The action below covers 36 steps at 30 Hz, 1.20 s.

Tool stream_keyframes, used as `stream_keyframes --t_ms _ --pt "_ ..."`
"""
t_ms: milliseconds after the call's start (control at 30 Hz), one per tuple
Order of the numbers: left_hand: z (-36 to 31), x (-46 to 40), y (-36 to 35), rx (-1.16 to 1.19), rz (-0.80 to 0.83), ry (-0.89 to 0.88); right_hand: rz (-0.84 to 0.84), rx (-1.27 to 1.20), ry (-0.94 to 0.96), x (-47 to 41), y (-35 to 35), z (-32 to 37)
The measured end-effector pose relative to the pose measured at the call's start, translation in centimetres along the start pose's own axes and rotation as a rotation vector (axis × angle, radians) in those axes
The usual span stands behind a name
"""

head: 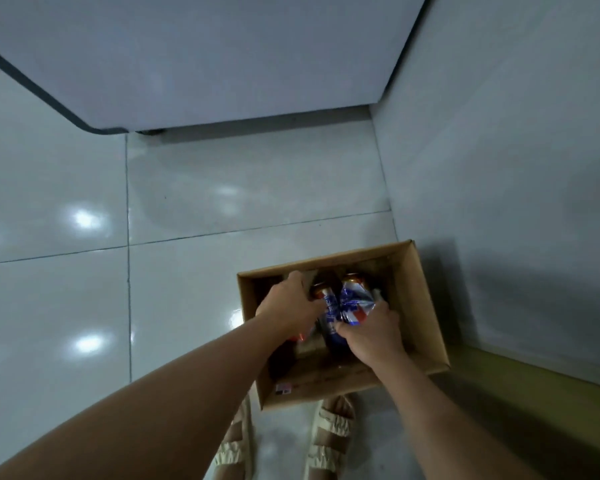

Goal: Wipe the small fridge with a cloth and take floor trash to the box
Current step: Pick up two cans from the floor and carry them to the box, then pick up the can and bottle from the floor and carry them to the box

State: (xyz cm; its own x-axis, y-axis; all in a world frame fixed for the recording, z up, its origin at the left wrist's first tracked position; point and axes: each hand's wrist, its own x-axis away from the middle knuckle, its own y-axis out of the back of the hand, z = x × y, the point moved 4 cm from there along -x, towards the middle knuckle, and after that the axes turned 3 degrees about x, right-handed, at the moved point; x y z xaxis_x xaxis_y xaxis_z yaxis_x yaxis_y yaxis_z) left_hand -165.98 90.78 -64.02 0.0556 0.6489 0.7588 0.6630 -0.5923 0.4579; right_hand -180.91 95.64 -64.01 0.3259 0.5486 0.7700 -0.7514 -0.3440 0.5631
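An open cardboard box (426,306) stands on the tiled floor beside the wall. Both my hands reach down into it. My left hand (291,306) grips a blue, white and red drink can (328,306) with a gold top. My right hand (371,329) grips a crushed can (355,296) of the same colours right beside the first. The two cans touch over the middle of the box. The small white fridge (222,57) fills the top of the view, its base resting on the floor. No cloth is in view.
Glossy white floor tiles (84,202) spread to the left of the box. A grey wall (516,150) runs along the right, with a yellowish strip (534,393) at its foot. My sandalled feet (329,441) stand just behind the box.
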Motion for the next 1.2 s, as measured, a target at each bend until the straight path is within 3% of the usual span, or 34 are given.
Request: stream_keyframes --t_ms 367,700,967,1200 --pt "-4.3 18.1 16.6 0.101 -0.148 -0.051 -0.06 0.079 0.19 19.6 7.5 12.5" --pt "-2.8 35.5 28.3 0.208 -0.434 -0.029 -0.031 0.237 0.556 34.5 10.4 23.2" --pt "1.6 46.3 35.7 0.292 -0.612 0.012 -0.001 0.362 0.772 45.2 8.3 31.6" --pt "9.4 52.3 45.0 0.332 -0.745 0.038 0.05 0.35 0.928 53.5 1.9 41.6"
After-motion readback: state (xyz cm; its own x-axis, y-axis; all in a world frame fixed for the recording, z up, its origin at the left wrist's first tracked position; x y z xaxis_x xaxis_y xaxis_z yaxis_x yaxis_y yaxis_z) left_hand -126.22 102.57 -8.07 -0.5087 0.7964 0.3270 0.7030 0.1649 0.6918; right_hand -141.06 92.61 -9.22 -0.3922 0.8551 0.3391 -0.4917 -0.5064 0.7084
